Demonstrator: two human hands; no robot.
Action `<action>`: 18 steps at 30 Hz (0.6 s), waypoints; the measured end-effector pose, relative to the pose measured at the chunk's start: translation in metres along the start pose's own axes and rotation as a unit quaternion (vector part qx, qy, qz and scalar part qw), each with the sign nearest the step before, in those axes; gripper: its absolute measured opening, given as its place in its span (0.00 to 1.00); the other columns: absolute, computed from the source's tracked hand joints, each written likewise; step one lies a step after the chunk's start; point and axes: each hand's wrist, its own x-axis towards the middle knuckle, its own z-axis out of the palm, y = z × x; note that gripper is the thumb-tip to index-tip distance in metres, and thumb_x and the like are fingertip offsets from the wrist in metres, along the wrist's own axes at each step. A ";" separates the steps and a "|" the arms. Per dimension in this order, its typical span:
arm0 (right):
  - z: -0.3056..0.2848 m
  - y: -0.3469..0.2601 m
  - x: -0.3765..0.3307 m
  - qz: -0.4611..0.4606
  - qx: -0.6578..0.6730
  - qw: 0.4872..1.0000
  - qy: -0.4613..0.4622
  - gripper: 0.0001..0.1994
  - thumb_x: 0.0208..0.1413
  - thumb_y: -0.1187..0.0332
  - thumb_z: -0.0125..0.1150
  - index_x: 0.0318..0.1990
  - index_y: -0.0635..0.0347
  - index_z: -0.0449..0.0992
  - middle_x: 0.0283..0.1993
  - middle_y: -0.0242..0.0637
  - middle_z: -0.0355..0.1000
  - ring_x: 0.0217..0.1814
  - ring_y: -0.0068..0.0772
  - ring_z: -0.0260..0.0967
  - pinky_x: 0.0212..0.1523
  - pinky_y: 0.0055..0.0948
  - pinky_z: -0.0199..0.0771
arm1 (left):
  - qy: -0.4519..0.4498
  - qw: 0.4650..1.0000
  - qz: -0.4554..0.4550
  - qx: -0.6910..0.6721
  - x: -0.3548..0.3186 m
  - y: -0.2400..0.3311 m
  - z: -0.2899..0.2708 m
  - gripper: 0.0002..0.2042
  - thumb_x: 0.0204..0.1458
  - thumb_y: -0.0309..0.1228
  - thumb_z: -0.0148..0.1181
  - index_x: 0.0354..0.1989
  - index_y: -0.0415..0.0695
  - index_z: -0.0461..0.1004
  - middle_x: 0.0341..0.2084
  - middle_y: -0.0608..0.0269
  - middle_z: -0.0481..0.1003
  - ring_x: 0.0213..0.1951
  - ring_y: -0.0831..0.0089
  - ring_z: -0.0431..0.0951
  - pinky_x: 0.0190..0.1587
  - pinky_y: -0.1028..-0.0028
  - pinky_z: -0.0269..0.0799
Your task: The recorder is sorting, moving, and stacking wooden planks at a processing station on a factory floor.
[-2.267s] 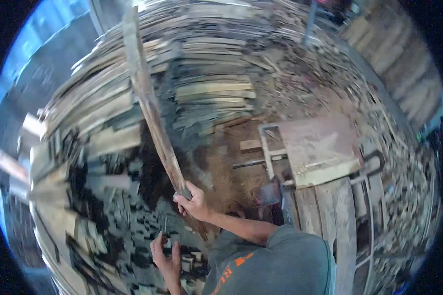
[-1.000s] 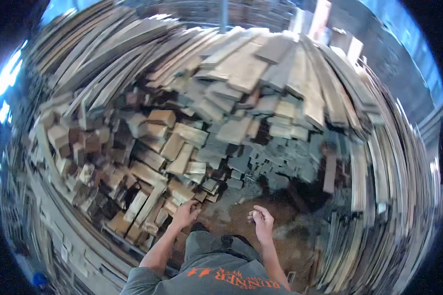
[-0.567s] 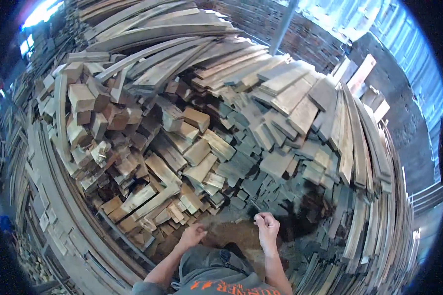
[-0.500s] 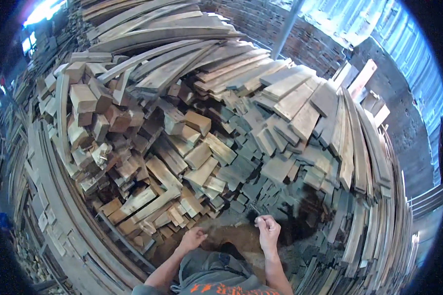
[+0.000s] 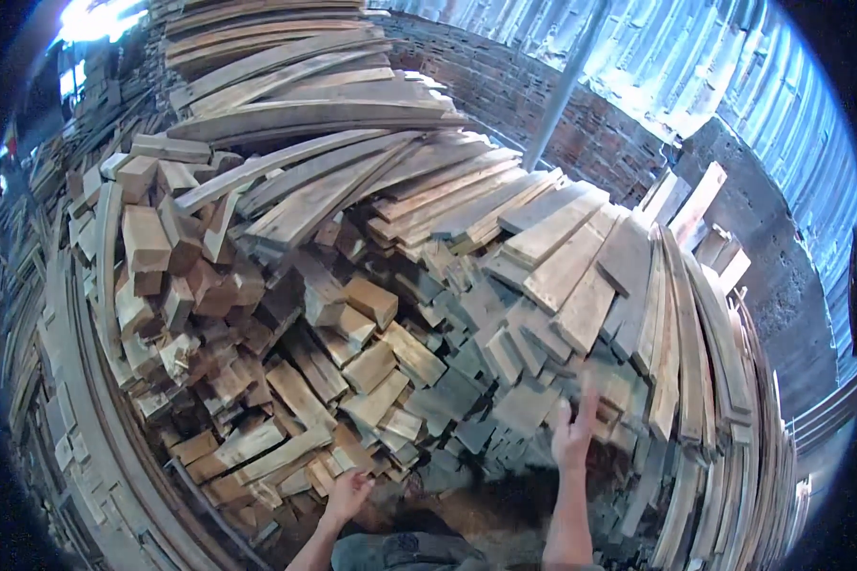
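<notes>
My right hand (image 5: 574, 438) is stretched forward over the right part of the wood pile, thumb apart and fingers extended, somewhat blurred, with nothing visible in it. Close beside its fingers lie short flat wood offcuts (image 5: 527, 407), and beyond them wider pale boards (image 5: 573, 262). Whether the fingertips touch any wood I cannot tell. Low in front of my body, my left hand (image 5: 349, 493) has its fingers curled in, and nothing shows in it. It is nearest to short wood blocks (image 5: 295, 457) at the pile's near edge.
Thick square-ended blocks (image 5: 147, 238) are heaped at the left. Long planks (image 5: 681, 333) lean along the right side, and curved boards (image 5: 305, 116) are stacked at the back. Behind stand a metal pole (image 5: 554, 105), a brick wall (image 5: 486, 71) and corrugated sheeting (image 5: 733, 57).
My right hand has moved forward and to the right, from a closed pinch to stretched fingers. The left hand sits slightly lower and further left. The view has tilted up a little.
</notes>
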 end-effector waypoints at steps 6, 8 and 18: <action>0.034 0.066 0.099 -0.109 -0.120 0.984 -0.071 0.24 0.58 0.65 0.57 0.62 0.64 0.68 0.62 0.50 0.65 0.68 0.59 0.58 0.69 0.52 0.53 | 0.162 0.975 0.151 0.000 0.134 0.087 0.042 0.16 0.58 0.33 0.60 0.51 0.36 0.73 0.34 0.52 0.79 0.38 0.68 0.81 0.42 0.70 0.75; 0.046 0.091 0.109 -0.112 -0.127 0.982 -0.080 0.23 0.57 0.65 0.58 0.59 0.64 0.70 0.61 0.50 0.65 0.66 0.58 0.60 0.68 0.52 0.55 | 0.197 0.968 0.158 -0.006 0.186 0.138 0.051 0.16 0.59 0.33 0.59 0.51 0.35 0.73 0.37 0.52 0.79 0.42 0.69 0.80 0.45 0.71 0.74; 0.076 0.114 0.109 -0.119 -0.124 0.980 -0.097 0.21 0.56 0.62 0.51 0.48 0.71 0.77 0.51 0.54 0.73 0.56 0.61 0.69 0.62 0.55 0.63 | 0.286 0.891 0.326 0.134 0.448 0.294 0.070 0.19 0.58 0.40 0.59 0.50 0.37 0.75 0.43 0.46 0.77 0.46 0.51 0.77 0.51 0.61 0.71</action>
